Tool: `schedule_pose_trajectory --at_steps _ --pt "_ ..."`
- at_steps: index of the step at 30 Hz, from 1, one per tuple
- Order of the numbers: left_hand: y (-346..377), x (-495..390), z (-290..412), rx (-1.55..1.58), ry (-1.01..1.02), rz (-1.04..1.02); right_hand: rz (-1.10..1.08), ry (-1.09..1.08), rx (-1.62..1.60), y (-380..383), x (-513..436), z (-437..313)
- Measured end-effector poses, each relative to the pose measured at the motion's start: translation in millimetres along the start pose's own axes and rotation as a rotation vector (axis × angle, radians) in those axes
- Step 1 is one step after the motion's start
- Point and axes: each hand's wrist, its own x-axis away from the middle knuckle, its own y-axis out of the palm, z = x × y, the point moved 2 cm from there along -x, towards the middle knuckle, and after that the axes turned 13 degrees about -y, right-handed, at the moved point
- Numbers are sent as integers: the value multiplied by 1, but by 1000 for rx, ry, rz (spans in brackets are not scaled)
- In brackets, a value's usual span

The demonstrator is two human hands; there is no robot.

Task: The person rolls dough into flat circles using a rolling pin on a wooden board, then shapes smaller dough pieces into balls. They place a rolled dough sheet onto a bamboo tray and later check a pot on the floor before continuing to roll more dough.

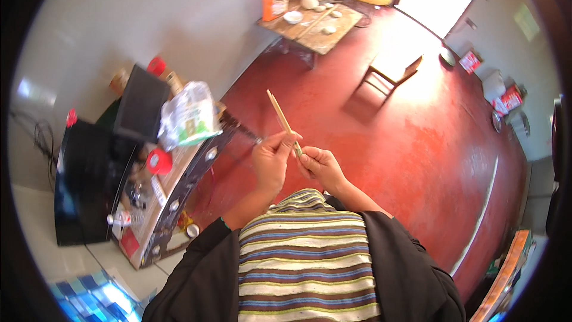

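Note:
A pair of pale wooden chopsticks (pixel 279 112) slants up and to the left in front of my striped shirt. My left hand (pixel 273 154) pinches the sticks between thumb and fingers. Close beside it, my right hand (pixel 319 163) has thumb and fingers closed on their lower end (pixel 298 149), which shows greenish markings. That end is partly covered by my fingers. Both hands are held over the red floor (pixel 375 161), well away from any table.
A cabinet (pixel 178 183) on the left bears a plastic bag (pixel 191 118), a dark monitor (pixel 140 103) and red rolls (pixel 159 161). Farther off stand a wooden chair (pixel 389 80) and a low table (pixel 308 36) with dough pieces (pixel 329 30), a rolling pin (pixel 318 21) and bowls (pixel 292 17).

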Motion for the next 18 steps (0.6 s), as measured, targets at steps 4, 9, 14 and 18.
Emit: schedule_pose_trajectory --at_steps 4,9,14,18 --pt "95 -27 -22 -61 -67 -136 139 -100 66 -87 3 -35" --pt "193 -73 -27 -689 485 -329 282 -217 746 -196 14 -102" --pt "269 -92 -49 -859 197 -751 381 -344 166 -279 45 -137" --pt "338 -110 -70 -856 207 -965 662 -376 42 -330 66 -141"
